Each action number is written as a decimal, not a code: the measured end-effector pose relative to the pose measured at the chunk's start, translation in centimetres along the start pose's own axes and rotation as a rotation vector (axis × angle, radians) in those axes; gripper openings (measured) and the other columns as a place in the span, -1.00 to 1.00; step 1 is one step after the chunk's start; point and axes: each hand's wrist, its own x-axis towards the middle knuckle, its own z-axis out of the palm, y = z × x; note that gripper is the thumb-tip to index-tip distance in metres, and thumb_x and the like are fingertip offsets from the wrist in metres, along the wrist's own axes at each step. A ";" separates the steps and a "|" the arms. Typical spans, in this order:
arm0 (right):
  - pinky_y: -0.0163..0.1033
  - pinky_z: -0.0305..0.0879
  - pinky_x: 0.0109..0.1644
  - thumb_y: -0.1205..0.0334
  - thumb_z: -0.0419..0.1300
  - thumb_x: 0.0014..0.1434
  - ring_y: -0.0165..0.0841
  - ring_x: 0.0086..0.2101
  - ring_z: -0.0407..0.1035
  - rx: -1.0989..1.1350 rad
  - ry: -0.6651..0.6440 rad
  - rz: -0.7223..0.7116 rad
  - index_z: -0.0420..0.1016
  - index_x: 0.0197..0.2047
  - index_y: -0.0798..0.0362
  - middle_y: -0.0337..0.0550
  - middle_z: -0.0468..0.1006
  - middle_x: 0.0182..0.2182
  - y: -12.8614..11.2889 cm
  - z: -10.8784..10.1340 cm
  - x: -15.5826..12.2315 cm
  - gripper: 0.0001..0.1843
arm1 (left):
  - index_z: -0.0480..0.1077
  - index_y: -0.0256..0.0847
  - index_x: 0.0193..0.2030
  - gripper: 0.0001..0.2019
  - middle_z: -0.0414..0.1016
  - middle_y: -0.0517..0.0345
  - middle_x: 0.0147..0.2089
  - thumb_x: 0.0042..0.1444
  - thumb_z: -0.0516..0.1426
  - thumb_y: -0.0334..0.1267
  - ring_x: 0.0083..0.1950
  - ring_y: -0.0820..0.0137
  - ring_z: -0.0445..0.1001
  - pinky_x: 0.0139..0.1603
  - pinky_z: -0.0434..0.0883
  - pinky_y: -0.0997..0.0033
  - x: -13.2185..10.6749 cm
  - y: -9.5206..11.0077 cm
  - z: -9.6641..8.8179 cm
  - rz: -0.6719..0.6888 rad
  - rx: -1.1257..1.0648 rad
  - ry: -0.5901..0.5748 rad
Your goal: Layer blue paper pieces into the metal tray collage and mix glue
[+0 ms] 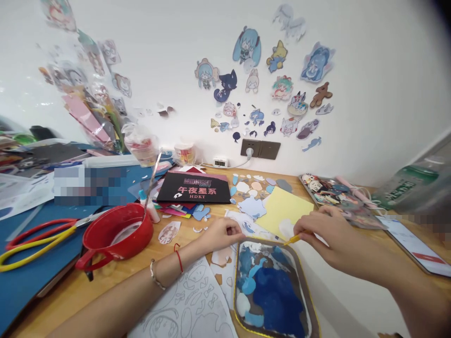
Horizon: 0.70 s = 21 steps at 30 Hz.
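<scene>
My right hand (326, 234) is closed around a slim yellow tool (291, 240), whose kind I cannot make out. Its tip points left, over the top rim of a tray (314, 307) with yellow edging. Dark blue, light blue and white patches that look like paint cover the tray's inside. At the tray's upper left corner, my left hand (221, 237) has its fingers curled in a pinch; what they hold, if anything, is hidden. Between the hands lie a paper with a small blue drawing (248, 226) and a yellow sheet (287, 209).
A red cup (118, 234) with a stick leaning in it stands left, beside scissors (45, 237) with red and yellow handles. A line-drawing sheet (186, 300) lies under my left forearm. Farther off are a black box (193, 188), cut pieces (255, 185) and, right, a phone (416, 246).
</scene>
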 end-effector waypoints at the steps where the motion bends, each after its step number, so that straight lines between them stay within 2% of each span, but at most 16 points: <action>1: -0.13 -0.01 -0.06 0.23 -0.11 0.25 -0.33 -0.31 0.28 0.025 -0.005 -0.009 0.37 -0.35 -0.03 -0.23 0.46 -0.40 -0.1 -0.3 -0.2 -0.73 | 0.44 -0.30 -0.48 -0.76 0.39 0.19 -0.52 0.00 0.15 -0.13 -0.51 0.54 0.24 -0.50 0.17 0.59 0.0 0.0 0.0 0.001 0.001 -0.001; 4: -0.14 0.02 -0.07 0.22 -0.12 0.25 -0.33 -0.31 0.28 0.057 -0.020 -0.026 0.37 -0.33 -0.04 -0.22 0.46 -0.38 -0.3 -0.8 -0.7 -0.73 | 0.44 -0.30 -0.49 -0.76 0.39 0.20 -0.52 0.00 0.15 -0.14 -0.51 0.54 0.24 -0.50 0.18 0.59 0.0 0.1 -0.1 0.010 0.012 -0.001; 12: -0.12 -0.02 -0.11 0.35 -0.13 0.20 -0.34 -0.42 0.29 -0.118 -0.007 0.022 0.39 -0.44 0.02 -0.23 0.46 -0.51 0.3 0.3 0.0 -0.68 | 0.44 -0.28 -0.48 -0.75 0.41 0.19 -0.52 0.02 0.13 -0.12 -0.51 0.53 0.26 -0.50 0.19 0.58 0.0 0.0 -0.1 0.007 0.035 -0.009; 21: -0.16 -0.02 -0.15 0.47 -0.04 0.12 -0.34 -0.41 0.34 -0.299 -0.092 0.055 0.42 -0.47 0.08 -0.16 0.51 -0.48 -1.7 3.0 2.1 -0.73 | 0.43 -0.30 -0.49 -0.74 0.40 0.19 -0.54 0.03 0.12 -0.12 -0.51 0.53 0.24 -0.51 0.18 0.58 0.0 0.2 -0.3 0.008 0.017 -0.025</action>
